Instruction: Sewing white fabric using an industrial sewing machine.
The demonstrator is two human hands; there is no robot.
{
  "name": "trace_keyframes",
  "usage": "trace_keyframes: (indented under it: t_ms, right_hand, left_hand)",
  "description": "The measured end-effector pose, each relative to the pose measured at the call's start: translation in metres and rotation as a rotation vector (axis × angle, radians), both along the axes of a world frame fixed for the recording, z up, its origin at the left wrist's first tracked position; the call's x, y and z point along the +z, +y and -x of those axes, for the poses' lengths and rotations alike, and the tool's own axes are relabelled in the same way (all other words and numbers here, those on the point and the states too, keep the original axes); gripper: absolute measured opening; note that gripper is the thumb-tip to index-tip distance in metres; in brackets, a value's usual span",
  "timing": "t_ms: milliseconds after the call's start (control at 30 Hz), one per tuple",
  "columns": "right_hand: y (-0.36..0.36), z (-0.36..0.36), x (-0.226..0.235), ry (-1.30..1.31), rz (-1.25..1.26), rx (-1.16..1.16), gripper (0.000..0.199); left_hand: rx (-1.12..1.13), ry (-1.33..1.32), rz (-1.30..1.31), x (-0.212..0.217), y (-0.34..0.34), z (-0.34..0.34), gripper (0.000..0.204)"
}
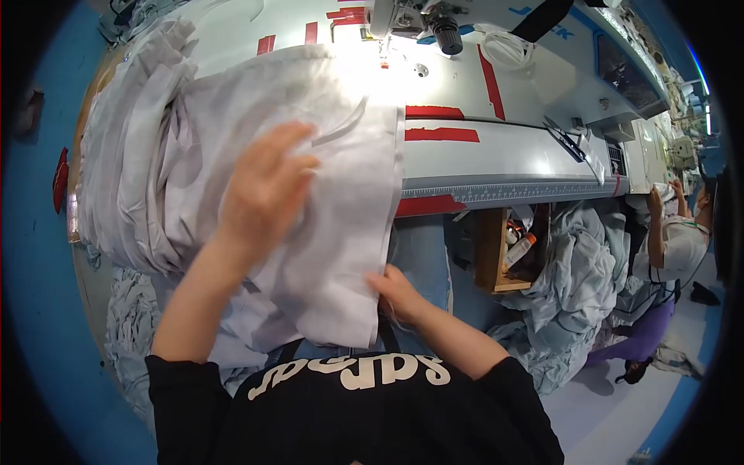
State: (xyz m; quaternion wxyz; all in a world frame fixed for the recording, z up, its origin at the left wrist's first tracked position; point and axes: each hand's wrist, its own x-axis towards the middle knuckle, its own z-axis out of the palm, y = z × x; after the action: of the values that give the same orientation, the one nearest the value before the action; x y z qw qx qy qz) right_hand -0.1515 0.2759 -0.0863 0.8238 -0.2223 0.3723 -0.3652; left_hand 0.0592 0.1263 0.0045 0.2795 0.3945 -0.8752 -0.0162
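Black sleeves [232,403] frame the lower edge. Both hands work a white rectangular fabric panel [341,232], which lies over the near edge of the grey desk [496,159]. Left hand [263,190] rests flat and spread on top of the panel, grasping nothing. Right hand [399,293] pinches the panel's lower right corner. A stack of white fabric pieces [132,163] sits to the left. Beyond, a sewing machine head [418,19] stands on the desk, with red tape strips [442,134] beside it.
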Motion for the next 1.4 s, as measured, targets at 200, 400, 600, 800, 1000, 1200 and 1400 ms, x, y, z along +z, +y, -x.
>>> trace_keyframes:
  t_ms: [200,400,600,800,1000,1200,1400]
  right_hand:
    - [0.018,0.007,0.000,0.422,0.284,0.309,0.030]
    - [0.046,0.011,-0.011,0.753,0.878,0.619,0.042]
    - [-0.039,0.068,0.065,0.988,1.391,0.193,0.029]
    - [-0.077,0.067,0.050,0.844,1.736,0.255,0.030]
    - [-0.069,0.068,0.030,0.892,1.607,0.336,0.026]
    - [-0.089,0.071,0.045,0.884,1.586,0.336,0.023]
    - [-0.101,0.072,0.052,0.882,1.571,0.309,0.018]
  left_hand:
    - [-0.092,-0.047,-0.072,0.019,0.058,0.057,0.019]
    - [-0.042,-0.239,-0.565,-0.010,0.096,0.076,0.033]
    - [-0.236,-0.381,-0.798,-0.015,0.092,0.071,0.016]
    - [-0.650,-0.083,-1.028,0.013,0.048,0.068,0.021]
    - [0.138,0.393,-0.504,-0.015,-0.084,0.062,0.012]
    - [0.267,0.400,-0.212,-0.041,-0.170,0.062,0.013]
    - [0.290,0.411,-0.141,-0.045,-0.205,0.062,0.022]
